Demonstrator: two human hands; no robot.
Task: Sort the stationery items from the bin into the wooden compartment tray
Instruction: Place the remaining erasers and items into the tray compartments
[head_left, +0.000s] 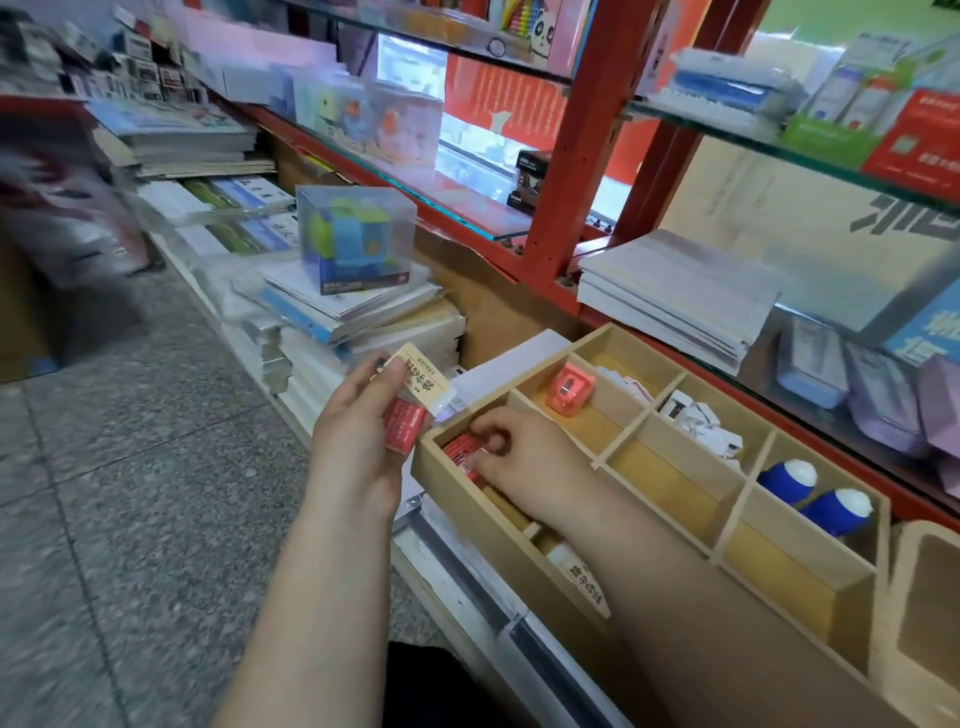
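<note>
Left hand (358, 441): clenched around two items, a cream eraser (423, 379) pinned under the thumb and a red eraser (405, 428) just below it; both are held just left of the tray.
Right hand (514, 462): lowered into the tray's long front compartment, fingers curled and pinching a second red eraser (462, 452) at the compartment's left end.
Tray (457, 493): wooden, divided into compartments, set below the glass shelf (467, 208).
Front compartment: another cream eraser (582, 577) is seen beside the right forearm (partly hidden by it).
Back compartments: a pink sharpener (570, 388) is lodged at the left, white paper-wrapped pieces (696, 421) in the middle, two blue tubes (787, 480) with white caps at the right.
Surroundings: a clear plastic box (356, 239) is placed on a stack of books (353, 312), well behind the left hand.
</note>
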